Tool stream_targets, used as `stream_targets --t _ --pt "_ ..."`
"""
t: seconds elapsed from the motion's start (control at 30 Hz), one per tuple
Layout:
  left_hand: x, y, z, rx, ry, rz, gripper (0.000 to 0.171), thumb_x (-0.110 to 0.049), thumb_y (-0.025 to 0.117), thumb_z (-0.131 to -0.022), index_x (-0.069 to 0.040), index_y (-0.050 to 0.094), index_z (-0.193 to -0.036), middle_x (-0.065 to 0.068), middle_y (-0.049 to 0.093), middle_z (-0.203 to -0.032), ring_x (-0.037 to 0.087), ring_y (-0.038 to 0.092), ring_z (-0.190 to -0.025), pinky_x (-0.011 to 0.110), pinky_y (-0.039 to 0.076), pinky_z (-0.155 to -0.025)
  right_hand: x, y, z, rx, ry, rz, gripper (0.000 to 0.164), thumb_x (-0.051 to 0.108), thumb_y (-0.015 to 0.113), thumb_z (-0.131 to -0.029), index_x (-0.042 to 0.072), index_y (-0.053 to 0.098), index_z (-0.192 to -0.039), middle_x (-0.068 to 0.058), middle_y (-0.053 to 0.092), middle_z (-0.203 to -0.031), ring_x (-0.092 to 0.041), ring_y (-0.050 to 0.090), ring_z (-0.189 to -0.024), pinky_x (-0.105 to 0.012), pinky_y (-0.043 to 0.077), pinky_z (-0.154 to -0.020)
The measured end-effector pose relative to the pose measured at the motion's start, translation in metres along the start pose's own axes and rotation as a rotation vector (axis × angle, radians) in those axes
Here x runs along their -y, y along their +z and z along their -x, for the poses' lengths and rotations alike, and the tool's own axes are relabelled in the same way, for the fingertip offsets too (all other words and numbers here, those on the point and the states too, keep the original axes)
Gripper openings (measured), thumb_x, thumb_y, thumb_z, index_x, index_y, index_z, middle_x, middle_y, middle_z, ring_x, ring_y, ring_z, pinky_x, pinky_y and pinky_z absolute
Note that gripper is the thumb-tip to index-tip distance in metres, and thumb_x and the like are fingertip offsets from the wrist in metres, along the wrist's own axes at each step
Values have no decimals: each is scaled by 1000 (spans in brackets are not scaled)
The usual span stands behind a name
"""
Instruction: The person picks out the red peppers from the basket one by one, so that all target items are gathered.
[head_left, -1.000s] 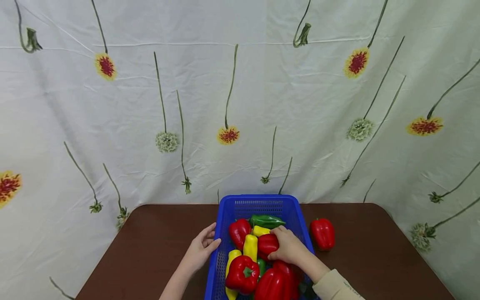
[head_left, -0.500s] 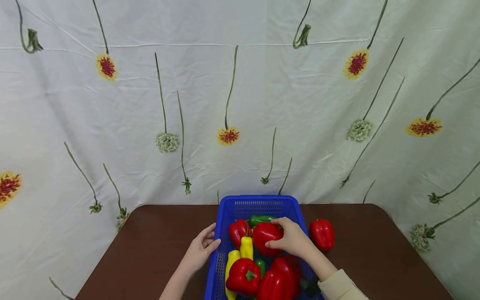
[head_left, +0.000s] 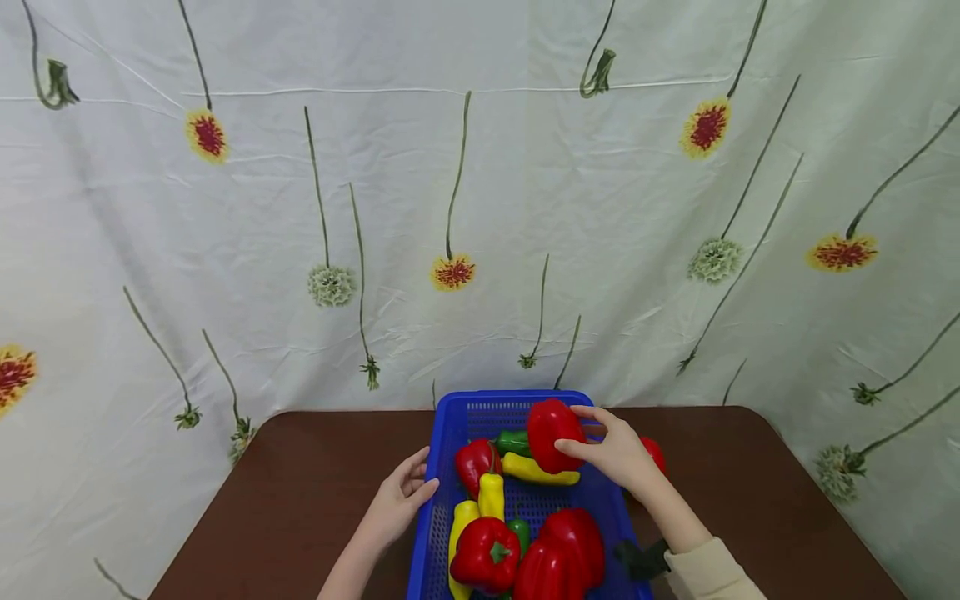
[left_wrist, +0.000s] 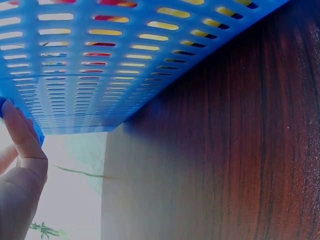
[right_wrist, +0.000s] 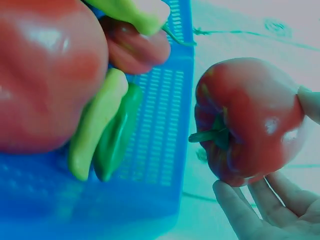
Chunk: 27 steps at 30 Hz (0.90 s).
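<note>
Head view: the right hand [head_left: 611, 450] grips a red pepper [head_left: 555, 436] between thumb and bent fingers, its grasp spread wide around it. The pepper is raised over the back of the blue basket [head_left: 423, 542], above a green pepper [head_left: 512, 442] and a yellow pepper [head_left: 528, 468]. In the right wrist view its green stem points toward the basket side. The left hand [head_left: 397, 496] holds the basket's left rim, thumb at the top edge and fingers loosely bent against the outer side. More peppers lie in the basket: a red one at back left, two yellow along the left, a red one with its stem up, large red ones at front right. On the brown table [head_left: 322, 483], another red pepper [head_left: 654, 454] shows partly behind the right hand. A flower-printed cloth [head_left: 405, 208] hangs behind.
</note>
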<state>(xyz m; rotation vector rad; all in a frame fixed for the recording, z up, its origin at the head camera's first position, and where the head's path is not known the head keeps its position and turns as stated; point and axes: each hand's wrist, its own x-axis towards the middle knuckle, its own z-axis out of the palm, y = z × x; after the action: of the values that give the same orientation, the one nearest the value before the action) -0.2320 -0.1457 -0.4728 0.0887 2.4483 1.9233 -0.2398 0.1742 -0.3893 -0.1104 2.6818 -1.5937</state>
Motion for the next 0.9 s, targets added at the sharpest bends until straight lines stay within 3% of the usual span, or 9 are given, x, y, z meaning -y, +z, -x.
stream_targets --t 0.27,0.47,0.63,0.9 --pt "2 -1 0 0 7 5 56 -5 64 -93 6 42 -144 22 59 -120 31 66 -101 34 58 -82 -9 -35 1 -65 87 -50 71 41 70 -89 10 43 -148 -19 49 -145 -36 50 -129 -51 48 -100" --pt "2 -2 0 7 13 8 57 -6 64 -94 6 41 -144 23 59 -120 31 66 -100 36 58 -82 -21 -65 5 -97 166 -110 78 45 61 -94 6 29 -154 -24 34 -154 -43 44 -133 -58 37 -110" --pt "2 -1 -1 8 6 5 57 -6 64 -94 6 41 -145 22 59 -120 29 66 -99 35 58 -82 -40 -87 10 -118 231 -161 81 47 55 -98 2 21 -156 -27 23 -158 -45 40 -137 -55 29 -115" --pt "1 -1 0 6 1 13 57 -6 64 -94 5 41 -145 21 59 -121 28 66 -99 34 58 -82 -76 -107 15 -153 302 -166 83 50 49 -100 1 14 -157 -27 18 -159 -44 33 -140 -50 30 -114"
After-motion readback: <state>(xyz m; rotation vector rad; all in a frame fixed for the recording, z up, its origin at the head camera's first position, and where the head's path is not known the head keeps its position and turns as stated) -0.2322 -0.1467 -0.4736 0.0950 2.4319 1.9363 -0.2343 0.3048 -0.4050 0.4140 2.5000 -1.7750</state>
